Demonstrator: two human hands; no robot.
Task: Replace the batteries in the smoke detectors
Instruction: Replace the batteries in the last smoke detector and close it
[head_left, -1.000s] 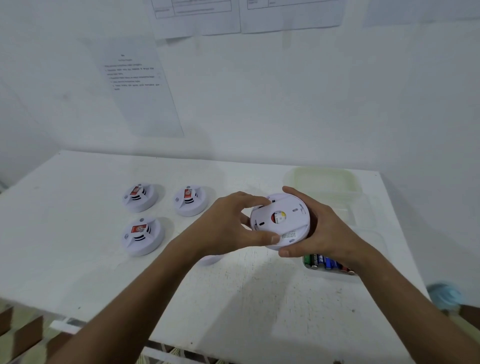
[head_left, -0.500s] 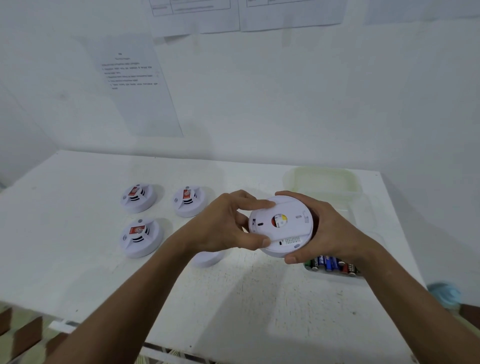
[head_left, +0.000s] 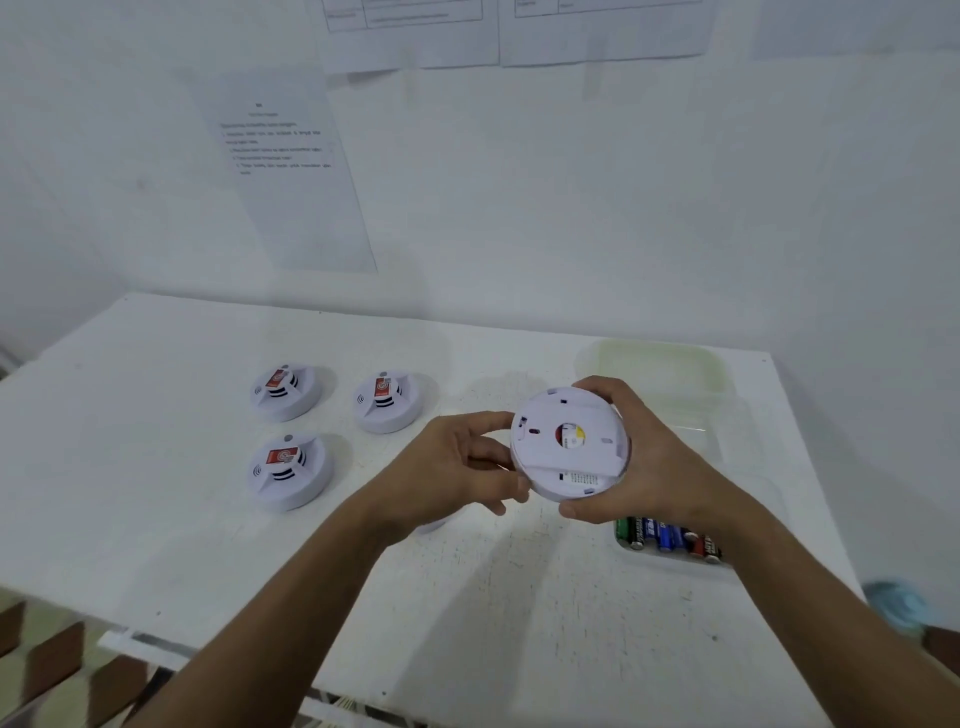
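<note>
Lying on the left part of the white worktop (head_left: 156, 467): three smoke detectors, face up, each with a red label. Sitting at the back left, one detector (head_left: 284, 391); just right of it, a second detector (head_left: 388, 401); nearer the front edge, below the first, a third detector (head_left: 289, 471). All three standing apart from one another and from the hands.

Reaching in from the lower left, the left hand (head_left: 457, 475), with its fingers (head_left: 491, 422) curled and pinching the left rim of the held smoke detector (head_left: 569, 441), thumb lying low against the rim. Peeking out under the left wrist, a small white rounded piece (head_left: 434, 526) resting on the worktop; not possible to tell what it is.

Being held above the worktop between both hands, the held detector is tilted with its back side toward the camera, showing a flat backplate with a round hole at the centre, red and yellow inside.

Cupping the detector's right side, the right hand (head_left: 654, 467), fingers wrapping over the top edge and thumb pressing below it.

Sitting below the right wrist, a clear tray (head_left: 675, 564) holding a row of batteries (head_left: 667, 538) in green, blue and red. Standing behind the hands at the right back, a clear plastic container (head_left: 670, 371).
</note>
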